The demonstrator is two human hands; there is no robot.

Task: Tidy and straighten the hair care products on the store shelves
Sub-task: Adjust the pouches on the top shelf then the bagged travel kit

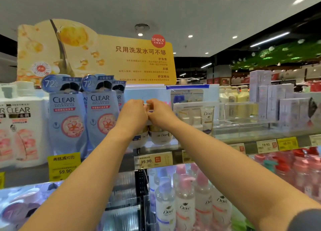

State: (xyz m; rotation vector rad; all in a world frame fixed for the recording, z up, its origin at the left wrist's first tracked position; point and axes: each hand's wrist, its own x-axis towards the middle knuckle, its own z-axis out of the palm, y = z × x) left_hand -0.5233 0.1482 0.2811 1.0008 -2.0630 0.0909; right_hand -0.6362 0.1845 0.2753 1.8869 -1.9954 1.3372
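Hands (133, 111) (159, 113) grip Dove pack (160, 135) from above.

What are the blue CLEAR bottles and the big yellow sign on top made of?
The blue CLEAR bottles look like smooth plastic: soft sheen, rounded moulded shape. The yellow sign seems to be printed cardboard: flat, thin, matte, with a cut-out curvy edge. I cannot be certain of either.
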